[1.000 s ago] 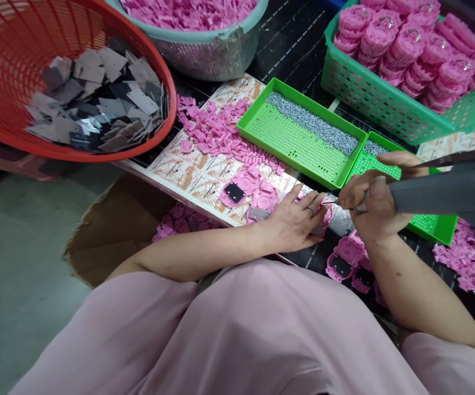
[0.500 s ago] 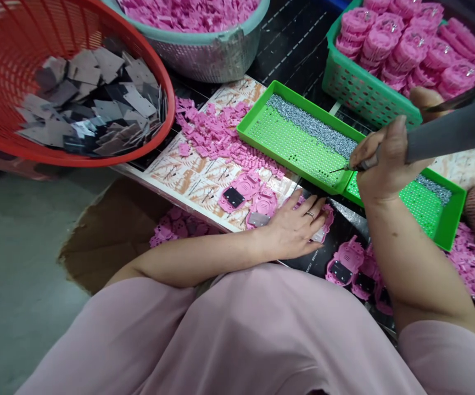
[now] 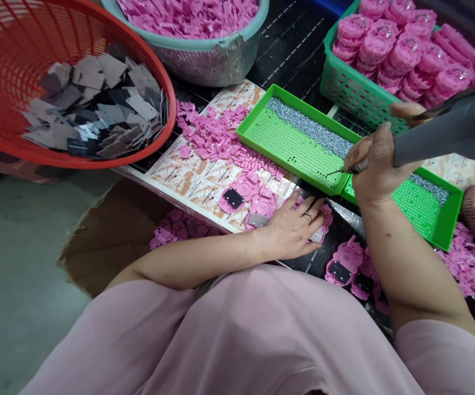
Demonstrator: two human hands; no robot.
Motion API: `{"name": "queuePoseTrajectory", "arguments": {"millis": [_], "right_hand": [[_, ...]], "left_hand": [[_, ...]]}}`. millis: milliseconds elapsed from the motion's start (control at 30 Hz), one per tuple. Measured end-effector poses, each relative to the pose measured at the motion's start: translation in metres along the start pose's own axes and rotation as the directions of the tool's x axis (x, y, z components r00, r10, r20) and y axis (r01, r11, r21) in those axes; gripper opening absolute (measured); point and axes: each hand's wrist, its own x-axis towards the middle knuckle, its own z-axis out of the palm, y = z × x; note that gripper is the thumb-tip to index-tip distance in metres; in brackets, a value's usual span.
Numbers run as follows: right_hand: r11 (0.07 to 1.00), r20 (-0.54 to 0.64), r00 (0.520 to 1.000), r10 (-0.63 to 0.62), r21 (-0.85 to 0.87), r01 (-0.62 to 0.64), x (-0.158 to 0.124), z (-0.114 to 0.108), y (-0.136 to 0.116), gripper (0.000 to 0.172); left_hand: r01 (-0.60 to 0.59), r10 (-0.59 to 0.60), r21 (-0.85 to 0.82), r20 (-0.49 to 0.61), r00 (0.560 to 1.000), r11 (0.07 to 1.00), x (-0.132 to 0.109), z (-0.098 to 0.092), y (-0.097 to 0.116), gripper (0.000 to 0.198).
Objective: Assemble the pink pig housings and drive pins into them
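My left hand (image 3: 297, 227) lies flat, fingers spread, on a pink plastic part (image 3: 318, 226) at the table's near edge. A ring shows on one finger. My right hand (image 3: 375, 164) is closed around a grey electric screwdriver (image 3: 447, 134), whose thin bit tip (image 3: 333, 172) hovers over the near rim of a green perforated tray (image 3: 290, 144) holding a band of small silver screws (image 3: 309, 126). Two more pink parts with dark inserts (image 3: 237, 196) lie just left of my left hand.
A red basket (image 3: 10, 60) of grey metal plates sits at left. A teal basin (image 3: 204, 49) and a green basket (image 3: 356, 96) hold pink parts. A second green tray (image 3: 435, 214) lies at right. Loose pink pieces (image 3: 216, 134) cover the table. A cardboard box (image 3: 113, 230) stands below.
My right hand lifted the screwdriver from beside my left hand up to the green screw tray, then lowered slightly. My left hand stayed on the pink part.
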Motion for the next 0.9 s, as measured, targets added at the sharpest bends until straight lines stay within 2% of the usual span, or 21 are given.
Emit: {"name": "queuePoseTrajectory", "arguments": {"millis": [333,433,533,600,667,767,900], "right_hand": [[0.999,0.004,1.0,0.021,0.041,-0.021,0.001,0.0,0.001,0.024],[1.0,-0.042,0.999,0.012,0.014,-0.011,0.006,0.002,-0.011,0.025],[0.997,-0.08,0.995,-0.051,0.053,0.056,0.009,0.0,-0.034,0.036],[0.99,-0.031,0.997,-0.066,0.121,0.069,0.004,-0.005,-0.049,0.03],[0.989,0.067,0.998,-0.006,0.145,-0.004,-0.007,-0.012,-0.062,0.01],[0.981,0.159,0.978,0.134,0.115,-0.153,-0.026,-0.022,-0.072,0.024],[0.968,0.191,0.966,0.174,0.149,-0.203,-0.038,-0.028,-0.069,0.018]], "left_hand": [[0.0,0.0,-0.015,-0.018,1.0,1.0,0.0,0.001,-0.001,0.061],[0.001,-0.001,-0.02,-0.02,1.0,1.0,0.0,0.002,-0.001,0.064],[0.009,-0.009,-0.014,-0.021,1.0,1.0,0.0,0.003,-0.001,0.064],[0.013,-0.013,0.003,-0.026,1.0,1.0,0.0,0.003,0.0,0.063],[0.015,-0.015,0.019,-0.038,0.999,1.0,0.001,0.003,0.0,0.064],[0.015,-0.014,0.025,-0.05,0.999,1.0,0.002,0.003,0.002,0.063],[0.028,-0.027,0.025,-0.04,0.999,0.999,0.002,0.002,0.003,0.061]]}}
